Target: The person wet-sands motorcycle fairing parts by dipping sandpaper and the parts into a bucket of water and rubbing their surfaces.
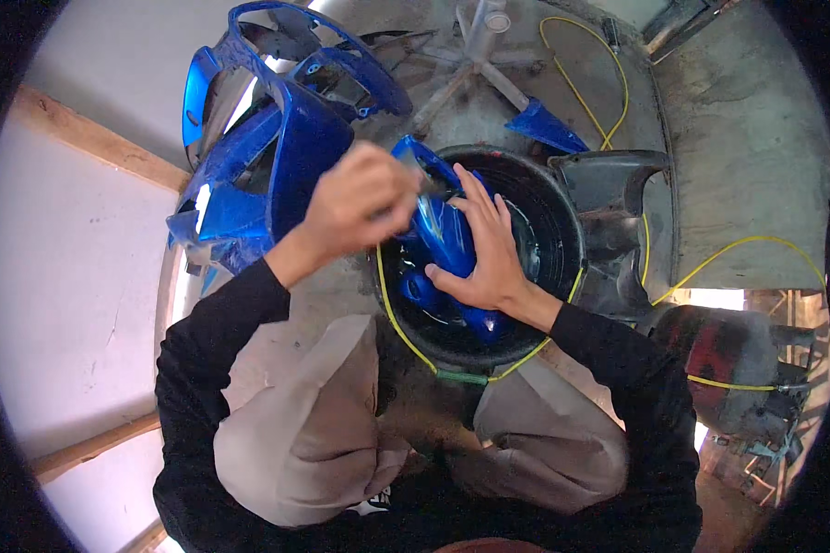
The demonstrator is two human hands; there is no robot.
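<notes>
A glossy blue plastic panel (444,232), apparently a motorcycle body part, lies tilted over a round black tub (570,226) between my knees. My right hand (484,249) lies across it, thumb on the near left side and fingers stretched along the right side, holding it. Close to the panel's upper left side, my left hand (364,198) is curled closed and smeared by motion. A small dark piece seems to show at its fingertips, too blurred to name. Another rounded blue part (419,288) shows lower in the tub, partly covered by the panel.
Large blue fairing pieces (309,120) stand at the far left. A grey metal stand (475,64) and a pointed blue piece (546,127) are beyond the tub. Black plastic parts (609,194) sit right of it. A yellow hose (752,241) runs along the right.
</notes>
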